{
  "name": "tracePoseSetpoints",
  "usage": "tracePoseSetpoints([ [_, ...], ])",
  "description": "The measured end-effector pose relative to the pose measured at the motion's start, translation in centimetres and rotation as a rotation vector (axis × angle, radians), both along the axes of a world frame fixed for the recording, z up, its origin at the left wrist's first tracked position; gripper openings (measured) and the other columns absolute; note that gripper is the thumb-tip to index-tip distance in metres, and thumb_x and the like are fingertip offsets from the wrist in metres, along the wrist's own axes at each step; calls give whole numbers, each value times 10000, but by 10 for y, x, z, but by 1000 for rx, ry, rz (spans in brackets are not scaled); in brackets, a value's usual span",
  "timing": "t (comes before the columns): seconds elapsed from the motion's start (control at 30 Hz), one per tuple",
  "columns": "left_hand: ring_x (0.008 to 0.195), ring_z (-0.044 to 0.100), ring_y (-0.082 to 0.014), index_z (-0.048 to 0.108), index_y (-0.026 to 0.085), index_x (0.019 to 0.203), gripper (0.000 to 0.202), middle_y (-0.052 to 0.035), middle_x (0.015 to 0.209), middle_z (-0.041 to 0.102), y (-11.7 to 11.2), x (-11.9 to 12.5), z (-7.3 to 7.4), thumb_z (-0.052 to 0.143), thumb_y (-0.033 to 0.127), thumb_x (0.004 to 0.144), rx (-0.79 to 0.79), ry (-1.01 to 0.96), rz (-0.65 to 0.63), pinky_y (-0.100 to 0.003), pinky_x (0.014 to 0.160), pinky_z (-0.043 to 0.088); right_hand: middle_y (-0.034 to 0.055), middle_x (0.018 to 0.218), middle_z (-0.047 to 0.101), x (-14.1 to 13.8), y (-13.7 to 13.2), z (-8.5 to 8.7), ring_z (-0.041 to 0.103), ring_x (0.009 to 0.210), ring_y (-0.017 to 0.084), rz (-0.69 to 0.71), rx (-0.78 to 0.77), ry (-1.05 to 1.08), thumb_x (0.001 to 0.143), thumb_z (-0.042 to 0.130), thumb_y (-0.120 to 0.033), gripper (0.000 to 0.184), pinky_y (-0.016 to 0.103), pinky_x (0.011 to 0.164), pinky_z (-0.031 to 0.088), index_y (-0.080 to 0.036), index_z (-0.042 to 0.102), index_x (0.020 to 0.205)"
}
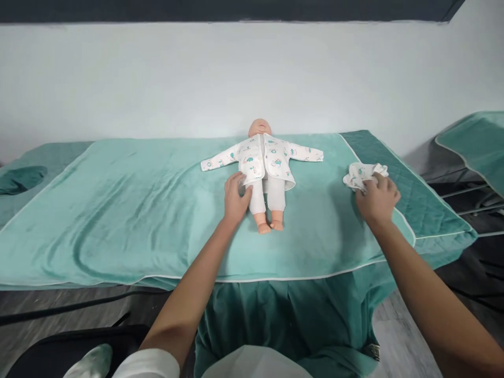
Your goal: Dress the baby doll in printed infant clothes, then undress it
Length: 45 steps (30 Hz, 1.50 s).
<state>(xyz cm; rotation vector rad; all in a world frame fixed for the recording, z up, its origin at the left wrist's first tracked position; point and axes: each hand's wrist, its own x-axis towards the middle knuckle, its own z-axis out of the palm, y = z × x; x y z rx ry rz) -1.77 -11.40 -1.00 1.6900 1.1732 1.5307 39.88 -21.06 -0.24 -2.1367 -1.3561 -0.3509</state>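
Note:
A baby doll [260, 127] lies on its back, wearing white trousers [257, 199] and a white printed jacket [252, 161] with its sleeves stretched out sideways. The doll's feet are bare. Beside the doll's hip, my left hand [236, 199] touches the jacket's lower edge, its thumb apart from its fingers. Over to the right, my right hand [378, 198] is closed on a crumpled white printed cloth [360, 174], similar in pattern to the jacket. The cloth's exact kind cannot be made out.
The doll lies on a bed with a light green cover [157, 210], creased on the left. A dark green quilted section [425, 199] is at its right end. Behind is a white wall [177, 79]. A black chair [79, 346] stands at lower left; another green-covered bed [480, 142] is at right.

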Motion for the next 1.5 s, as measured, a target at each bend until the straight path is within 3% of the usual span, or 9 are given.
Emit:
tracePoseSetpoints([
  [0.1,1364,443,-276,617,238,1173,411,-103,1374,550,8,15,8,712,185,777,8,81,13,-449,1218,289,149,1554,426,-53,9,6,199,1495,423,197,109,-29,800,665,-201,308,717,1148,75,-182,640,1107],
  [0.23,1268,479,-335,623,220,1118,382,-129,1293,559,14,35,20,692,135,752,-31,243,134,-504,1140,345,143,1452,525,-137,35,4,415,1391,322,613,104,162,880,615,-277,333,557,1162,312,-211,608,1206],
  [0.4,1018,556,-245,640,225,870,13,-62,971,612,22,30,16,645,233,861,-23,-22,154,-378,1014,428,118,1343,577,-198,76,-1,484,1297,277,676,216,260,951,510,-282,333,488,1120,383,-244,580,1274],
  [0.53,688,514,-118,567,194,734,243,31,702,519,38,12,0,642,361,893,-219,-480,165,-228,717,455,102,1130,621,-203,96,-4,554,1128,252,670,297,299,975,470,-295,218,437,1025,449,-241,637,1104],
  [0.67,729,574,-97,583,186,860,194,24,817,591,49,3,-13,649,368,873,-329,-774,97,-209,702,477,71,1004,616,-198,103,-9,571,991,222,682,328,418,963,505,-319,143,391,928,481,-241,623,972],
  [0.93,1319,456,-202,479,240,1215,397,-93,1352,462,35,4,-14,596,160,844,-44,-238,529,-358,1131,379,5,940,581,-172,118,-29,555,815,156,297,516,1149,837,639,-339,307,283,751,497,-215,558,1105],
  [1.13,1365,416,-247,517,209,1181,438,-113,1344,472,31,7,-9,587,67,772,26,-10,405,-415,1225,262,164,1455,393,-171,113,-29,403,1340,270,257,453,760,810,685,-331,548,435,1106,384,-188,520,1312],
  [1.27,1383,419,-243,545,244,1204,508,-89,1394,499,33,7,-10,653,74,737,-74,-104,270,-394,1234,258,179,1341,538,-174,114,-32,425,1313,306,344,271,572,802,673,-310,404,523,1169,281,-166,596,1171],
  [1.5,1421,413,-266,600,255,1224,514,-83,1409,559,33,9,-17,737,151,739,-172,-116,238,-406,1261,214,78,940,641,-177,106,-24,566,901,236,343,242,577,868,540,-293,144,426,905,460,-198,613,946],
])
